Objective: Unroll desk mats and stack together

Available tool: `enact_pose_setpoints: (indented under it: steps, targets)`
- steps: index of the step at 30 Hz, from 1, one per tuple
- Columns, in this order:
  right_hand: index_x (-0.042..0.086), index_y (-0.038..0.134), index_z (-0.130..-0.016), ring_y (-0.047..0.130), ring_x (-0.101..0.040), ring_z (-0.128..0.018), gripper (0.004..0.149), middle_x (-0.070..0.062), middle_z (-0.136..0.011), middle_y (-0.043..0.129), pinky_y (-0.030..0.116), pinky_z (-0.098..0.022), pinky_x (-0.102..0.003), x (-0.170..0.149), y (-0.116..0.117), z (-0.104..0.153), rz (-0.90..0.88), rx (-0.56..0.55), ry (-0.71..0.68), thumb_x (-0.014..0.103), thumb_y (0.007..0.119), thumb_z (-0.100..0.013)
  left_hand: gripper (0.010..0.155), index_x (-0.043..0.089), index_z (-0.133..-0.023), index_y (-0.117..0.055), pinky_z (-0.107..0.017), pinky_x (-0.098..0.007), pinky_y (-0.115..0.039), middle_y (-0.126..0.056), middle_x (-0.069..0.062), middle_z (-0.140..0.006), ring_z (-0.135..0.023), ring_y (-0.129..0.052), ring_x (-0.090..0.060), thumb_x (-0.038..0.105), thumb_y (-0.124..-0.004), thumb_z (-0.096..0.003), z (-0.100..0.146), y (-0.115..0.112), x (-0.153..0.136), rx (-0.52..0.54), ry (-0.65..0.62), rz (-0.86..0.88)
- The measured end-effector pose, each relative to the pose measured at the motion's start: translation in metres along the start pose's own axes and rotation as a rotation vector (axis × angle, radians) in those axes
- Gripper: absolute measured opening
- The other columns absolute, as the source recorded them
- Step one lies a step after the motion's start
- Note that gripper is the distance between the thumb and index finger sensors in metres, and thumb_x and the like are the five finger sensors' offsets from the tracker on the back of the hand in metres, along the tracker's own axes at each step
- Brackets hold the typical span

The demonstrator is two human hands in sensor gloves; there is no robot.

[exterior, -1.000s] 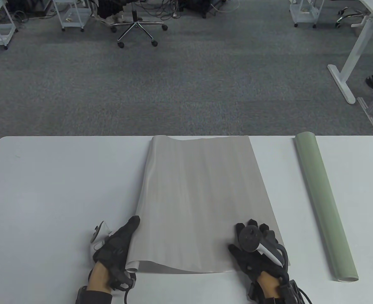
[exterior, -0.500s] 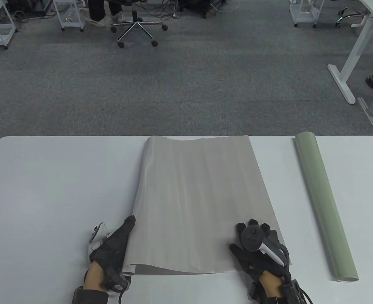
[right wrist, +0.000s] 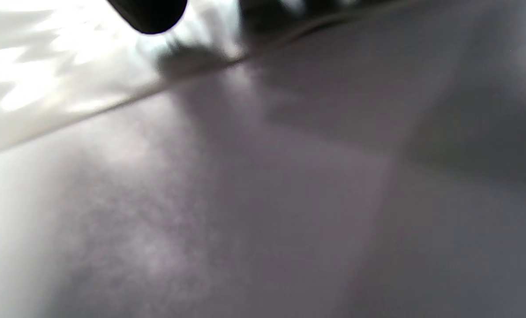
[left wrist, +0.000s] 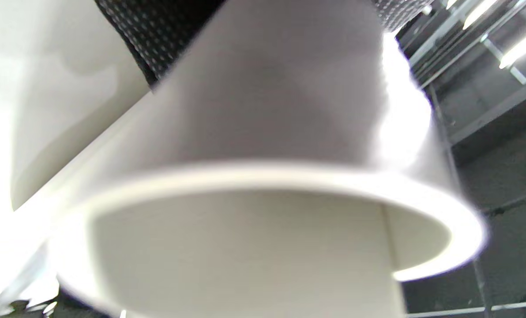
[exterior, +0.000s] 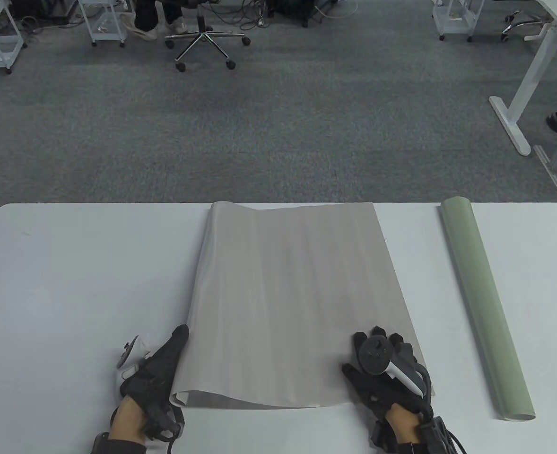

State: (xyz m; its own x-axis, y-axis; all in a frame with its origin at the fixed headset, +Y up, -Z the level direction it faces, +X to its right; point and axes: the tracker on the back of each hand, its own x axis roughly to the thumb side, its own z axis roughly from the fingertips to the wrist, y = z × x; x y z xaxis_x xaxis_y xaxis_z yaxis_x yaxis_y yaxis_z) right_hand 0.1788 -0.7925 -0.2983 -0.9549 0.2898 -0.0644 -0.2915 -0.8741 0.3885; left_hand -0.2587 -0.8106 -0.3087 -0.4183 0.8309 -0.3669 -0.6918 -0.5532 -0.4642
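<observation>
Nearest, at the bottom edge of the table view, both gloved hands work the grey desk mat (exterior: 288, 302) on the white tabletop (exterior: 70, 283). The left hand (exterior: 153, 373) lies along the mat's left edge, where a last curl of roll remains; its fingers (exterior: 177, 338) stretch forward against that curl, and whether they grip it or only press it I cannot tell. In the left wrist view the curled end of the mat (left wrist: 263, 212) fills the picture, a pale open tube with dotted glove fabric above it. The right hand (exterior: 385, 373) rests flat on the mat's near right corner, fingers (exterior: 394, 341) spread and released, pinning the sheet down rather than grasping it. The right wrist view shows only blurred grey mat surface (right wrist: 263, 198) and a dark fingertip at the top.

Farther out, the mat runs unrolled and slightly rippled from the near edge to the tabletop's far edge, roughly in the middle. Well to its right lies the green desk mat (exterior: 484, 302), rolled into a tight tube, stretching from near to far and apart from the grey one.

Beyond the tabletop is grey carpet (exterior: 278, 127). At the far side stand an office chair base (exterior: 205, 45), white wheeled carts (exterior: 103, 21) whose contents are too small to tell, and at right a white desk leg (exterior: 519, 99).
</observation>
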Motion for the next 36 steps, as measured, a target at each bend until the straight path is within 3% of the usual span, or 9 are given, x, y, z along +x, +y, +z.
enact_pose_setpoints:
  steps: [3, 10, 13, 17, 25, 28, 32, 36]
  targets:
    - [0.017, 0.017, -0.115, -0.001, -0.064, -0.098, 0.076, -0.027, -0.114, 0.0, 0.017, -0.056, -0.081, 0.0, 0.0, 0.0, 0.0, 0.001, 0.002, 0.049, 0.057, -0.058, 0.092, -0.012, -0.112, -0.006, -0.043, -0.034, -0.095, -0.075, -0.012, -0.104, -0.066, -0.103, -0.022, 0.046, -0.061, -0.0662, 0.0, 0.0, 0.004, 0.053, -0.053, -0.002]
    - [0.017, 0.017, -0.115, -0.001, -0.063, -0.098, 0.077, -0.027, -0.114, -0.001, 0.017, -0.056, -0.081, 0.0, 0.0, 0.0, -0.002, 0.001, 0.006, 0.049, 0.058, -0.058, 0.088, -0.007, -0.114, -0.005, -0.051, -0.035, -0.095, -0.07, -0.014, -0.108, -0.076, -0.099, -0.026, 0.039, -0.063, -0.0664, 0.008, 0.008, 0.007, 0.157, -0.083, -0.031]
    - [0.018, 0.016, -0.115, -0.002, -0.066, -0.096, 0.077, -0.026, -0.114, -0.001, 0.017, -0.056, -0.081, 0.0, 0.0, 0.0, 0.007, 0.002, 0.011, 0.049, 0.058, -0.058, 0.089, -0.008, -0.115, -0.008, -0.045, -0.033, -0.1, -0.072, -0.015, -0.109, -0.071, -0.105, -0.026, 0.047, -0.058, -0.0662, 0.009, 0.008, 0.004, 0.122, -0.083, 0.069]
    - [0.018, 0.016, -0.115, -0.002, -0.066, -0.095, 0.077, -0.026, -0.114, -0.001, 0.017, -0.056, -0.081, -0.002, 0.0, 0.0, 0.002, 0.001, 0.016, 0.049, 0.058, -0.058, 0.093, -0.011, -0.113, -0.007, -0.037, -0.026, -0.1, -0.076, -0.015, -0.105, -0.06, -0.108, -0.018, 0.052, -0.056, -0.0659, 0.008, 0.004, 0.007, 0.052, -0.055, 0.015]
    - [0.017, 0.016, -0.115, -0.003, -0.066, -0.095, 0.077, -0.026, -0.114, -0.001, 0.016, -0.056, -0.082, -0.012, -0.003, 0.001, -0.019, -0.008, 0.04, 0.048, 0.058, -0.058, 0.089, -0.008, -0.114, -0.008, -0.047, -0.035, -0.094, -0.073, -0.01, -0.104, -0.071, -0.1, -0.024, 0.038, -0.066, -0.0659, 0.013, 0.012, 0.014, 0.189, -0.106, -0.042]
    - [0.017, 0.017, -0.115, -0.002, -0.066, -0.095, 0.077, -0.026, -0.114, -0.001, 0.017, -0.055, -0.082, -0.012, -0.003, 0.001, -0.017, -0.01, 0.04, 0.048, 0.059, -0.058, 0.086, -0.006, -0.116, -0.008, -0.046, -0.031, -0.097, -0.073, -0.012, -0.107, -0.071, -0.103, -0.024, 0.044, -0.058, -0.0664, 0.014, 0.015, 0.011, 0.161, -0.115, 0.024]
    - [0.017, 0.017, -0.115, -0.002, -0.066, -0.096, 0.077, -0.026, -0.114, -0.001, 0.017, -0.055, -0.082, -0.012, -0.003, 0.001, -0.017, -0.01, 0.043, 0.049, 0.059, -0.058, 0.09, -0.01, -0.113, -0.005, -0.039, -0.027, -0.098, -0.073, -0.016, -0.107, -0.061, -0.106, -0.017, 0.047, -0.056, -0.0666, 0.012, 0.012, 0.008, 0.073, -0.077, 0.059]
    - [0.017, 0.017, -0.115, -0.002, -0.066, -0.095, 0.078, -0.026, -0.114, 0.0, 0.017, -0.055, -0.082, -0.013, -0.003, 0.001, -0.022, -0.012, 0.042, 0.048, 0.059, -0.058, 0.091, -0.013, -0.112, -0.005, -0.04, -0.031, -0.095, -0.077, -0.01, -0.1, -0.061, -0.103, -0.018, 0.043, -0.061, -0.0666, 0.013, 0.012, 0.013, 0.122, -0.097, -0.007]
